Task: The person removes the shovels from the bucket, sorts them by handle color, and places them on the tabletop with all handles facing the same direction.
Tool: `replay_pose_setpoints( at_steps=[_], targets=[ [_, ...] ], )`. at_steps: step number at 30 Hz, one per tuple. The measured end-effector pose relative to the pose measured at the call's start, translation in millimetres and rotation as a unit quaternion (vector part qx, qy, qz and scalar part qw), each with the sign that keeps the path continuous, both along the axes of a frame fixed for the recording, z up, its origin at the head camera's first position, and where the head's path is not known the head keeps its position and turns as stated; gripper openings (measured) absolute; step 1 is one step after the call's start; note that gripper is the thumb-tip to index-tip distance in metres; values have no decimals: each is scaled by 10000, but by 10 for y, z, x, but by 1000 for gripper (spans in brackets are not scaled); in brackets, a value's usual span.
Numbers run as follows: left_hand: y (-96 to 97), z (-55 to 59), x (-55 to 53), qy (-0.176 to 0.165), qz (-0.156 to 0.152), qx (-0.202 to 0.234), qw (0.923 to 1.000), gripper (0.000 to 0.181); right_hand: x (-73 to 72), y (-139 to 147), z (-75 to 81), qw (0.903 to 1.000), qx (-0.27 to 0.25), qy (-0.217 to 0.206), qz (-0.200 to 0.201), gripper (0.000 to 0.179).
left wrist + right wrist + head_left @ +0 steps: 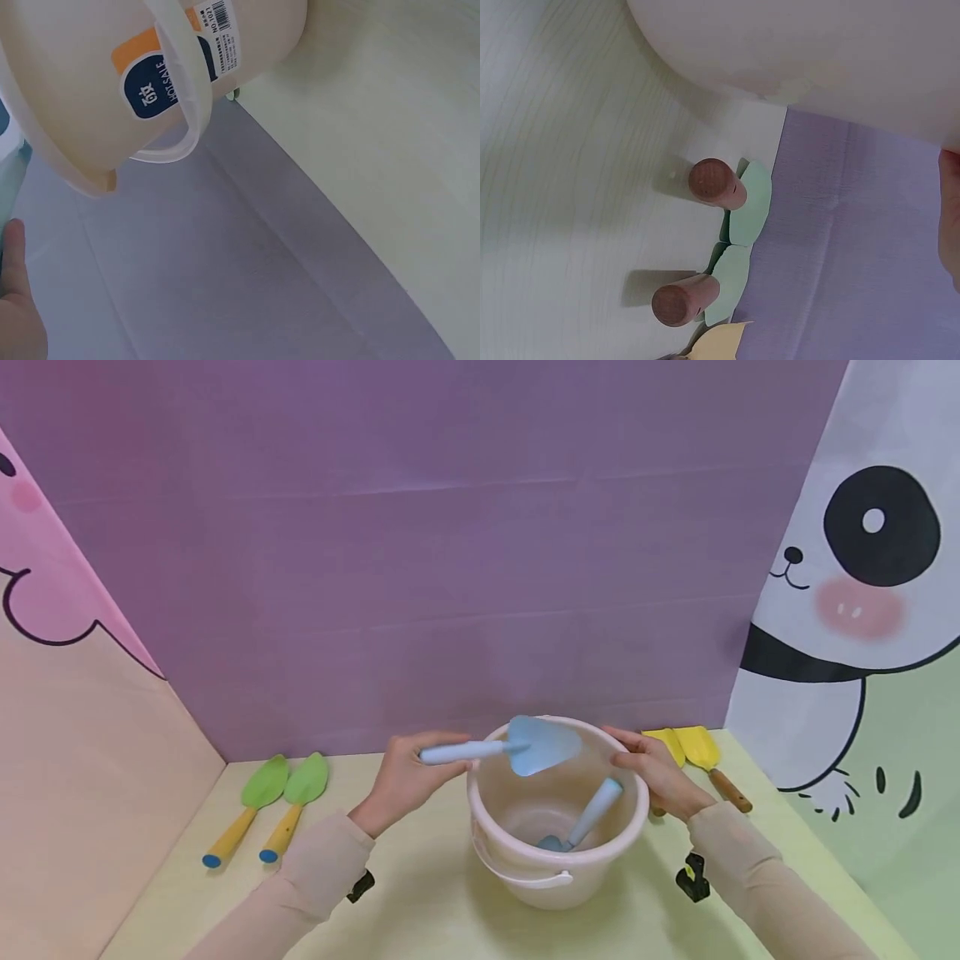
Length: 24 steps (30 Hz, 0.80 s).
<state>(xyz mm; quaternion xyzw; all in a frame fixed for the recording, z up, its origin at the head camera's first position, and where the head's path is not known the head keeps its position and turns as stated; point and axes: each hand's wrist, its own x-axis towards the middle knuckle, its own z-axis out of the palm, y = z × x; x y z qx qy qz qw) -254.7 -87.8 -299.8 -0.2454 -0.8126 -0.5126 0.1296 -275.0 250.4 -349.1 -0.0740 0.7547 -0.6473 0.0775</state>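
Observation:
My left hand (pixel 408 777) pinches a light blue trowel (pixel 551 743) by its handle, holding it level over the mouth of a pale pink bucket (pixel 551 889). The trowel's blade points right. At the bucket's right rim my right hand (pixel 660 772) grips the edge. A second blue trowel (pixel 596 814) leans inside the bucket, handle up. From the left wrist view, part of my left hand (pixel 19 322) shows at the lower left, and the bucket (pixel 75 82) bears a dark label. The right wrist view catches the bucket's side (pixel 795 45) beside my right hand's edge (pixel 949 217).
Two green trowels (pixel 306 781) with yellow handles lie at the table's left. Yellow trowels (pixel 699 747) with brown handles lie right of the bucket. The right wrist view shows pale green blades (pixel 751 202) with brown handles (pixel 712 180). A purple wall (pixel 450 568) stands behind.

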Motion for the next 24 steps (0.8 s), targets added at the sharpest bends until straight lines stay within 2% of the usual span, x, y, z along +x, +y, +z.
replay_pose_setpoints(
  at_steps=[5,9,13,17,21,24],
  targets=[
    [-18,108,129,250,239,347,9988,29,-37,-18,13,10000,32,-43,-4,57],
    [-55,86,119,398,500,634,9959,29,-38,-23,17,10000,27,-53,-58,57],
    [-103,8,85,674,847,1142,9875,30,-33,-29,13,10000,48,-41,-44,57],
    [-179,-172,-34,905,1358,1640,9729,31,-28,-44,19,10000,26,6,-4,57],
    [-255,-354,-123,574,1840,1958,9615,32,-23,-35,13,10000,2,-58,-72,57],
    [-309,-446,-136,119,2133,2127,9535,33,-19,-19,-1,9999,4,-110,-102,57]
  ],
)
